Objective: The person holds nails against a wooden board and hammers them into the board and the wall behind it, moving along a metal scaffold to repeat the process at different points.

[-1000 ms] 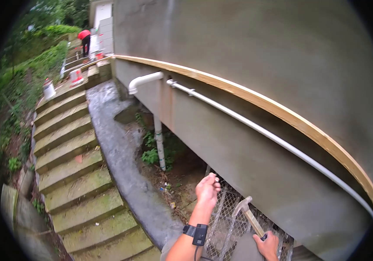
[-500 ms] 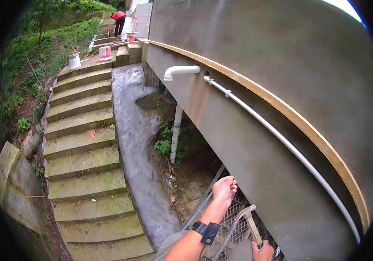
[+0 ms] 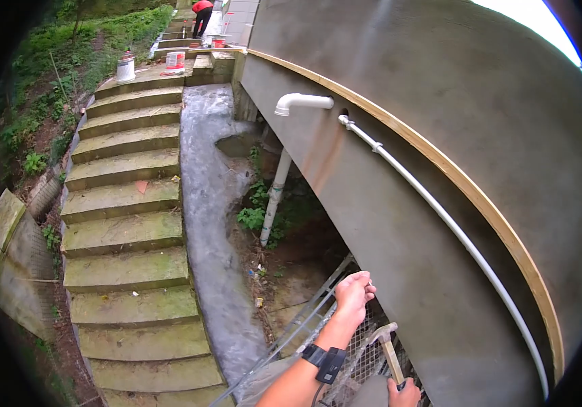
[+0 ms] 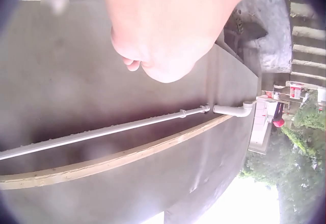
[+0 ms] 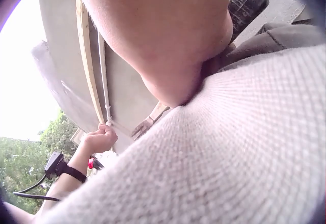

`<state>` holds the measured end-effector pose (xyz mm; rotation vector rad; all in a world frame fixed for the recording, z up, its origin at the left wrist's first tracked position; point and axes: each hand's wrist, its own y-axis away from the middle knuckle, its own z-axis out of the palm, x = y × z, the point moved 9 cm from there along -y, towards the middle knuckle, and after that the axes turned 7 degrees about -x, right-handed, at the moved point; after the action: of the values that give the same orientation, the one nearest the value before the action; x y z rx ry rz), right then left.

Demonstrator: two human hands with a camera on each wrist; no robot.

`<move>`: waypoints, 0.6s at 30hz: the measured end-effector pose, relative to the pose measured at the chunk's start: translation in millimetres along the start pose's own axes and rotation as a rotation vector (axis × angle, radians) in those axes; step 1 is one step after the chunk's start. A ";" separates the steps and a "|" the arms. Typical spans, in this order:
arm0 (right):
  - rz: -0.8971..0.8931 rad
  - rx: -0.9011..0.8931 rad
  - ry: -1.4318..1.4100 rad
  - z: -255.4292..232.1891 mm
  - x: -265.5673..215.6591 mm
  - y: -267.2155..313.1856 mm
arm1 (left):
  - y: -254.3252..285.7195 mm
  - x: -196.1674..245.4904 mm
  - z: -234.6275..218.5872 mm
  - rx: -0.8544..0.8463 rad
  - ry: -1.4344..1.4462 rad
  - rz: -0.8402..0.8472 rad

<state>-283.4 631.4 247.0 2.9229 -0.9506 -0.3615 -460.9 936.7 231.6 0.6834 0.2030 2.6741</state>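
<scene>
Low in the head view, my right hand [image 3: 405, 393] grips a claw hammer [image 3: 392, 359] by the dark end of its wooden handle, the head pointing up. The grip's black end [image 5: 248, 5] shows past the hand in the right wrist view. My left hand [image 3: 353, 297] is raised in front of the grey wall [image 3: 399, 258], fingers curled in and a small pale thing at the fingertips; I cannot tell what it is. The left wrist view shows this hand [image 4: 163, 40] from behind, its fingertips mostly hidden. A long wooden strip [image 3: 440, 159] runs along the wall above a white pipe [image 3: 433, 203].
Mossy concrete steps [image 3: 128, 230] climb at left, beside a grey cement channel [image 3: 206, 169]. A white elbow pipe [image 3: 304, 100] juts from the wall. Below my hands are metal bars and wire mesh [image 3: 365, 349]. Buckets [image 3: 175, 61] and a person in red [image 3: 202, 15] are up the steps.
The head view has turned, so the steps and wall sit higher and differently angled. My left hand appears farther right in it, the right hand and hammer slightly lower; the hammer stays gripped.
</scene>
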 end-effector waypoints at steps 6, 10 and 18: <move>0.007 -0.001 0.024 -2.8 0.9 -0.1 | 0.5 -6.1 6.4 -0.019 0.012 -0.014; 0.028 -0.020 -0.027 -1.9 4.0 -0.3 | 3.2 -5.6 10.6 -0.022 0.004 -0.008; 0.019 -0.002 -0.033 11.4 12.1 -6.2 | 6.3 -11.3 12.5 -0.015 0.004 -0.019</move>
<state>-273.0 629.7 232.8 2.9123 -0.9809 -0.4115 -447.7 927.2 239.0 0.6675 0.1896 2.6561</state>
